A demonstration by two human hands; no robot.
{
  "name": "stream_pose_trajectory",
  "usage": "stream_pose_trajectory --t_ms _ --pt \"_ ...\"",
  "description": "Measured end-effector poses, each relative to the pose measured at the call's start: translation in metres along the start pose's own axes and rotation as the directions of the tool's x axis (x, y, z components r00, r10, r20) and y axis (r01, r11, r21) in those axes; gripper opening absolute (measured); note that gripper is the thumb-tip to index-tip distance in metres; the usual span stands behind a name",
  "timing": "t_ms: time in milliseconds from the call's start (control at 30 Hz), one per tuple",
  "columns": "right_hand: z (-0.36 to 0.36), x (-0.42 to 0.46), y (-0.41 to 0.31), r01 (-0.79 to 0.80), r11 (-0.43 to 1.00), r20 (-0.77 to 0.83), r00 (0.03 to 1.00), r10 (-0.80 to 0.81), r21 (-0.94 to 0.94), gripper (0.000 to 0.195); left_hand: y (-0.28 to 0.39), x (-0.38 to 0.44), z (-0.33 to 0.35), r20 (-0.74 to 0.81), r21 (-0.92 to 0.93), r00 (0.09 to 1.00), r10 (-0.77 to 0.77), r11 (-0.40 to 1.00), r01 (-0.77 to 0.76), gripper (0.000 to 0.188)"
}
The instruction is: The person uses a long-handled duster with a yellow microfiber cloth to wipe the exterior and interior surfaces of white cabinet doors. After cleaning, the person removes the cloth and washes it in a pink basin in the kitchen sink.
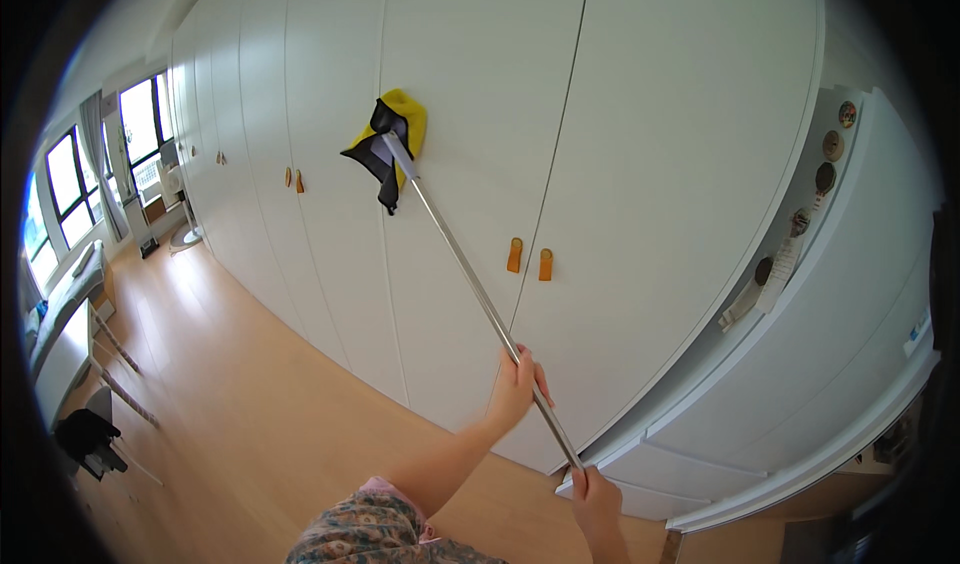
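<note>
A metal mop pole (469, 271) slants across the view. My left hand (517, 388) is closed around its middle part, and my right hand (596, 493) grips it near the lower end. At the far end, a flat mop head with a yellow and black cloth (405, 125) lies against a white wardrobe door (450, 61), up and to the left of the leather pull tabs (514, 255). The cloth's black corners stick out around the grey joint of the mop.
A white fridge (780, 384) with magnets and papers on its side stands at the right. At the left are a white table (66, 354), a chair with a black item (86, 433) on it, and windows (75, 185). Wooden floor (270, 414) runs along the wardrobe.
</note>
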State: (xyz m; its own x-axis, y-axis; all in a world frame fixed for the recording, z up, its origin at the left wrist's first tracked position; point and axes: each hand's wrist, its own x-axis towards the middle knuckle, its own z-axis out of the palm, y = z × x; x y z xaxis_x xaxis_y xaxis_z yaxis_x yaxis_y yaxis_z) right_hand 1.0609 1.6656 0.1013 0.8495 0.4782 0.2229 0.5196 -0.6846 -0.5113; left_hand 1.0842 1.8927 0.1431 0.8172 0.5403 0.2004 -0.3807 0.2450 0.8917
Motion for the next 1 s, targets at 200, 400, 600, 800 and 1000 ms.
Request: stream_pose_trajectory --t_ms 200,400,600,800,1000 --pt "0.003 -0.149 0.102 -0.065 0.997 -0.076 0.995 0.062 -0.046 0.027 -0.101 -0.109 0.077 0.216 -0.066 0.965 -0.149 0.984 0.166 0.015" --pt "0.000 -0.292 0.168 -0.281 0.959 -0.047 0.958 0.283 0.030 0.027 -0.180 -0.228 0.138 0.447 0.082 0.886 -0.122 0.992 0.095 0.015" --pt "-0.005 -0.264 0.172 -0.169 0.985 -0.102 0.980 0.170 0.018 0.029 -0.142 -0.200 0.135 0.419 0.251 0.872 -0.254 0.955 0.157 0.014" --pt "-0.027 -0.080 0.071 0.005 0.988 -0.010 1.000 -0.003 0.152 0.022 -0.076 -0.055 0.078 0.041 -0.014 0.998 0.043 0.999 -0.043 0.019" --pt "-0.023 0.025 -0.010 0.113 0.993 0.050 0.992 -0.112 -0.016 0.035 0.012 0.013 0.009 -0.142 0.090 0.990 0.017 0.996 -0.005 0.023"
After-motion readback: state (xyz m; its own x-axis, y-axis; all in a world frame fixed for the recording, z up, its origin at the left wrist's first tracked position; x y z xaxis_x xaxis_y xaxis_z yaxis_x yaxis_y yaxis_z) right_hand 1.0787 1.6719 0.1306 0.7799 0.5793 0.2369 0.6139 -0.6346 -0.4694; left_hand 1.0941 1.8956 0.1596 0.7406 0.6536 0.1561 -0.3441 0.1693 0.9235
